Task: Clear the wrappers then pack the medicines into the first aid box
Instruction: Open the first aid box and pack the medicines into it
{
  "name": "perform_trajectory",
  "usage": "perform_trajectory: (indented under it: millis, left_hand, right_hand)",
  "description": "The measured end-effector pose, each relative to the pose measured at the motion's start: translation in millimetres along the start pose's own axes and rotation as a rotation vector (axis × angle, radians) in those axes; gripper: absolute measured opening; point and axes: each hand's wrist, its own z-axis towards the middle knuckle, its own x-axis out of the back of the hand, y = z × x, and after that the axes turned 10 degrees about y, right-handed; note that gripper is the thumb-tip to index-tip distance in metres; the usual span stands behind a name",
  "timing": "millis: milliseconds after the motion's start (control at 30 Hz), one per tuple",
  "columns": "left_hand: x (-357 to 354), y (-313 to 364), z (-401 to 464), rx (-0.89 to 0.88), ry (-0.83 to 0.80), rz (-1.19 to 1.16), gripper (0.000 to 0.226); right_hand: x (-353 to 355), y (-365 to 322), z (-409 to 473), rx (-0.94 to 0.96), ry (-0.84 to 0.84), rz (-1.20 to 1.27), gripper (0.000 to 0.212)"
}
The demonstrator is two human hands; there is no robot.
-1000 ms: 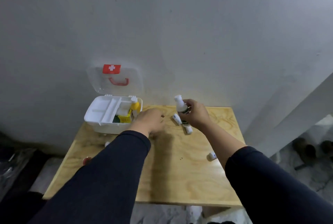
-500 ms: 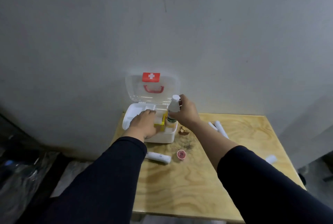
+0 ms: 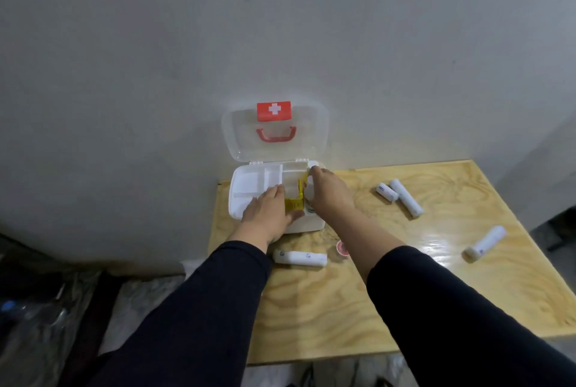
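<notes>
**Both hands at the open first aid box**

The first aid box point(image 3: 249, 182) is the landmark: a white case at the back left corner of the wooden table point(image 3: 389, 293), against the grey wall point(image 3: 280, 28). Its clear lid point(image 3: 311, 143) stands upright behind it, showing a red cross label point(image 3: 274, 111) and a red handle point(image 3: 276, 135).

The left hand point(image 3: 268, 212) lies palm down over the box's front edge, fingers spread flat across the divided white tray and the thumb touching a yellow packet point(image 3: 294, 204) in the box's right part. It looks released, pressing rather than gripping.

The right hand point(image 3: 328, 191) reaches into the box's right end, fingertips curled down at its far right corner. Whatever it grasps is hidden under the palm, so I cannot tell whether it holds anything; a bit of white and green shows just beneath it.

Outside the box, 1 white tube point(image 3: 300, 258) lies just in front of it, beside the left sleeve point(image 3: 199, 308). A small red cap point(image 3: 343, 249) sits near the box's front right corner, partly behind the right forearm. 2 white tubes point(image 3: 402, 198) lie side by side, touching, to the right of the box. Another white tube point(image 3: 486, 243) rests well apart, further right and nearer the table's front.
</notes>
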Motion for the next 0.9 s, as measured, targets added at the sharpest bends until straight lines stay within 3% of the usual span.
perform_trajectory:
  millis: [300, 467, 633, 900]
  left_hand:
    - [7.0, 1.2, 1.8, -0.039, -0.021, 0.093, 0.078]
    - [31.6, 29.2, 13.3, -0.121, 0.050, 0.086, 0.061]
    - [32.5, 79.5, 20.4, -0.284, 0.074, 0.099, 0.053]
    - [-7.8, 167.6, 24.8, -0.369, -0.089, 0.120, 0.043]
  right_hand:
    - [10.7, 3.0, -0.1, -0.048, 0.030, 0.126, 0.048]
    - [33.9, 22.8, -2.4, -0.070, 0.111, 0.143, 0.036]
    - [59.5, 67.5, -17.2, -0.219, 0.148, 0.080, 0.031]
    - [99.5, 174.4, -52.4, -0.530, 0.168, -0.024, 0.036]
